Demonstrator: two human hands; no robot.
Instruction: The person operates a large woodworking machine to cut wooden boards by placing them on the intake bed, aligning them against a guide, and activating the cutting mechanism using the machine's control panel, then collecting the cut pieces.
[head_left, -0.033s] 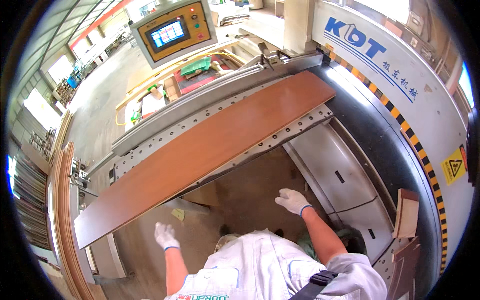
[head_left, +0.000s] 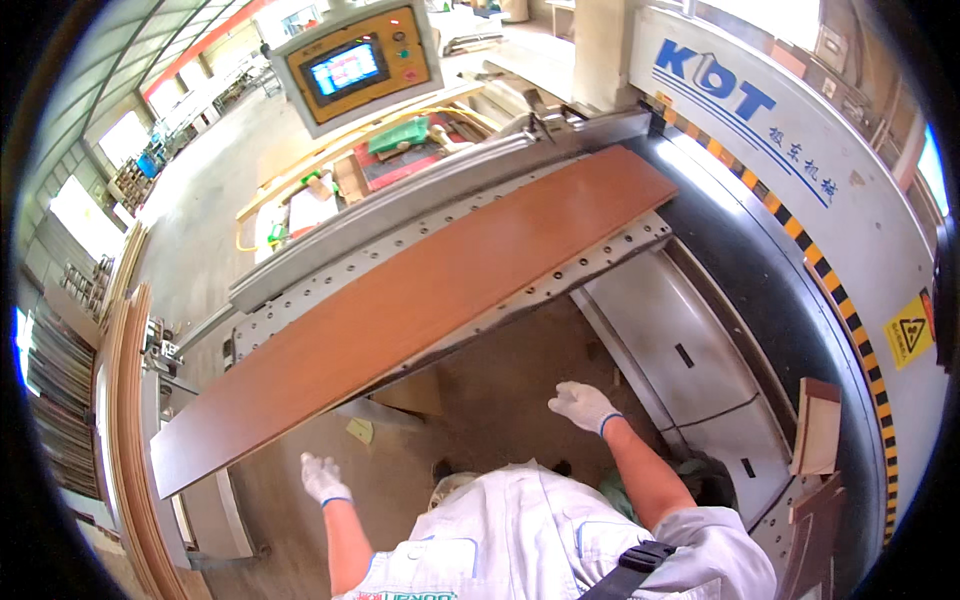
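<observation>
A long reddish-brown board (head_left: 420,300) lies slantwise across the perforated machine table (head_left: 590,262), its near left end sticking out past the table. My left hand (head_left: 325,479), in a white knitted glove with a blue cuff, hovers just in front of that left end. It is apart from the board, fingers loosely open and nothing in them. My right hand (head_left: 584,406), gloved the same way, floats before the middle of the table's front edge near the grey cabinet. Its fingers are slightly bent and apart, with nothing held.
A metal fence (head_left: 440,200) runs behind the board. At the right stands a large white machine housing (head_left: 760,60) with a black-and-yellow striped edge (head_left: 800,235). A control panel (head_left: 350,65) rises at the back. Stacked long boards (head_left: 125,430) stand at the left, and wood pieces (head_left: 816,430) at the right.
My left hand has shifted a little to the left, its fingers more spread. My right hand and the board keep nearly the same places.
</observation>
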